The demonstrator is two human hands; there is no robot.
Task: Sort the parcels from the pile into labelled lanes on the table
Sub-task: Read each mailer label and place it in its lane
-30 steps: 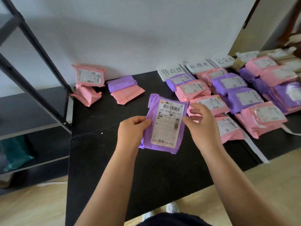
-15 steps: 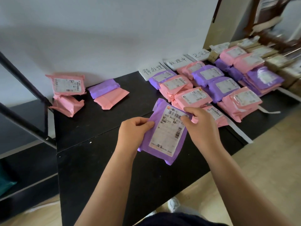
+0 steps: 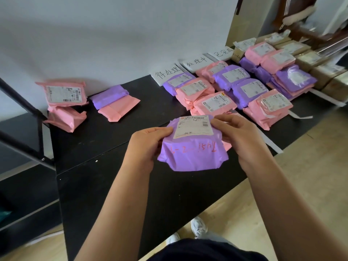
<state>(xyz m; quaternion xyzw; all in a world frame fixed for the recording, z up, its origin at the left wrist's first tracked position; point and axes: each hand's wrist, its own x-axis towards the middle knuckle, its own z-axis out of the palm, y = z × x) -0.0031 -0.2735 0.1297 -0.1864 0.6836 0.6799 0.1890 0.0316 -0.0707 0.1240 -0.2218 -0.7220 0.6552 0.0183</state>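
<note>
The purple parcel (image 3: 192,155) is in both your hands, held above the near middle of the black table (image 3: 113,185). Its white shipping label (image 3: 194,127) is on the far half, and red handwriting runs across the near half. Your left hand (image 3: 148,142) grips the parcel's left edge. Your right hand (image 3: 239,134) pinches the upper right corner, just beside the label.

Just beyond the parcel, the first row of pink and purple parcels (image 3: 195,89) leads back to a handwritten white sign (image 3: 167,74) leaning at the wall. A second sign (image 3: 197,63) and a third sign (image 3: 223,52) stand to its right, each heading more parcels. A white tape strip (image 3: 274,146) lies on the table by your right wrist.

At the table's far left lies the pile: two pink parcels (image 3: 64,94) stacked by the wall, and beside them a purple packet (image 3: 109,96) overlapping a pink packet (image 3: 120,109). Brown boxes (image 3: 308,59) sit at the far right end. Your white shoes (image 3: 197,226) show on the wooden floor.
</note>
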